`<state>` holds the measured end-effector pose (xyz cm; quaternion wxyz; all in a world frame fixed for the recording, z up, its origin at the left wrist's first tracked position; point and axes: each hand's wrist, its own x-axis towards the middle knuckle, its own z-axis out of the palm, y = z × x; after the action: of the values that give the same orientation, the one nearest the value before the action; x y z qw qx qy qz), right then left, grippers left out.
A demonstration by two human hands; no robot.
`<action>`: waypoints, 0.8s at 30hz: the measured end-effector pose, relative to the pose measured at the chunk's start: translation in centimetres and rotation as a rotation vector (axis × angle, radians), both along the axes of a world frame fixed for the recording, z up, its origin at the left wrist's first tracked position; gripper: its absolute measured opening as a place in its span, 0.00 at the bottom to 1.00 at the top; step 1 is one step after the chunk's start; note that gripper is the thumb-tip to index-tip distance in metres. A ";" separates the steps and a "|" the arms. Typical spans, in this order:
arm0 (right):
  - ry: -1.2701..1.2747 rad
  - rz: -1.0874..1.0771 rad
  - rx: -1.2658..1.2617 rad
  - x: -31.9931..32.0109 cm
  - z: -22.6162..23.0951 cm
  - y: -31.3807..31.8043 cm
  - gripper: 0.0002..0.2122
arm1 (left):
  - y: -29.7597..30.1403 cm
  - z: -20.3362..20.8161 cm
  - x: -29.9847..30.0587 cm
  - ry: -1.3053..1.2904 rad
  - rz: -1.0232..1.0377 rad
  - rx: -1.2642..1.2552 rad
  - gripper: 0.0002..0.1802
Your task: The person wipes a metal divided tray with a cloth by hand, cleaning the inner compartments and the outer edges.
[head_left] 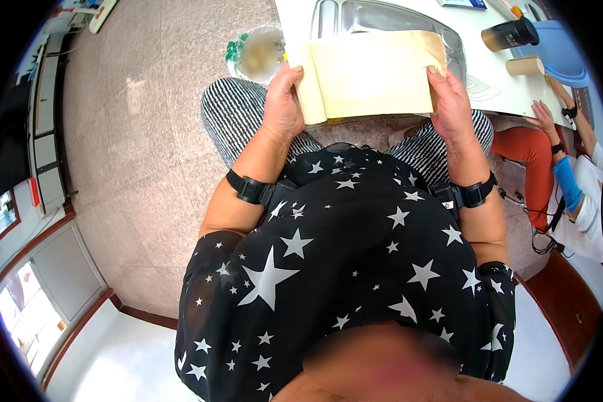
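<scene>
Speckled beige floor tiles (134, 134) spread widest, over the left and middle, and a white table (509, 94) runs across the upper right. The person sits at its edge in a black blouse (355, 234) printed with white stars and black-and-white striped trousers (234, 110). At the right, a co-worker (526, 154) in orange-red trousers has one hand at the table's edge. On the table lies a compartmented steel tray (382, 17), with a pale blue basin (563, 53) at the far right. In front of the tray, hiding part of it, a cream paper pad (375, 74) is held open above the person's knees, its left side folded into a narrow strip. A container with a clear plastic lining (234, 69) stands beyond the left knee; its contents are blurred. The left hand (285, 104) is closed on the strip, thumb in front; the right hand (452, 107) pinches the opposite edge, thumb on top, its fingers apparently behind the paper, though mostly hidden. Smaller still are a dark-lidded tumbler (510, 35), black forearm straps (251, 190) and a tan cardboard roll (524, 65) near the tumbler.
</scene>
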<state>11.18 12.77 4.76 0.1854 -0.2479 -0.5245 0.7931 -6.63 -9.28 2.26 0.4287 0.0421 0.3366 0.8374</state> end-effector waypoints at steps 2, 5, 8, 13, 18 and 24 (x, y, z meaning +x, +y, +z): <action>0.005 -0.021 -0.026 0.2 -0.4 0.4 0.16 | 0.1 -0.2 0.0 0.083 -0.007 -0.093 0.25; 0.040 -0.056 -0.104 0.5 0.1 0.3 0.15 | 0.0 0.0 -0.1 0.132 -0.031 -0.194 0.26; 0.105 -0.075 -0.160 0.8 -0.2 0.7 0.15 | -0.3 -0.4 -0.4 0.055 -0.038 -0.136 0.24; 0.256 -0.007 -0.320 1.8 -1.6 1.8 0.19 | 0.5 1.3 0.2 0.178 -0.042 -0.338 0.23; 0.547 0.132 -0.662 1.8 -2.4 2.3 0.21 | 0.8 0.3 0.7 0.048 -0.020 -0.163 0.24; 0.624 0.166 -0.730 1.5 -2.7 2.7 0.20 | 1.5 1.1 1.5 0.191 -0.026 -0.194 0.22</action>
<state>12.64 15.48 2.08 0.1711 -0.0045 -0.1495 0.9738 -5.09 -7.79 3.32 0.4075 0.0842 0.4548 0.7874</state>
